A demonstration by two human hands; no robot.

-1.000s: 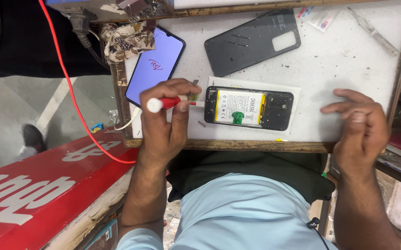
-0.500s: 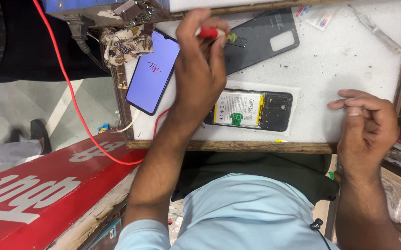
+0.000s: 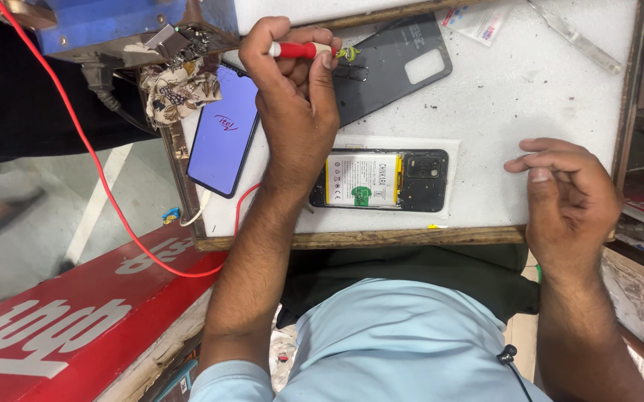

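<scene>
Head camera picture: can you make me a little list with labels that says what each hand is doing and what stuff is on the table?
Left hand: grips a red-handled screwdriver, tip over the dark grey plastic phone back cover
Right hand: empty, fingers curled, over the white worktable
Middle: opened black phone showing its white battery
Left side: lit blue-screen phone, plugged into a white cable
Also: red wire, clear plastic strip

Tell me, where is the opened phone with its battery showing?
In the head view, the opened phone lies flat mid-table near the front edge, just right of the left hand's wrist, below the dark back cover.
</scene>
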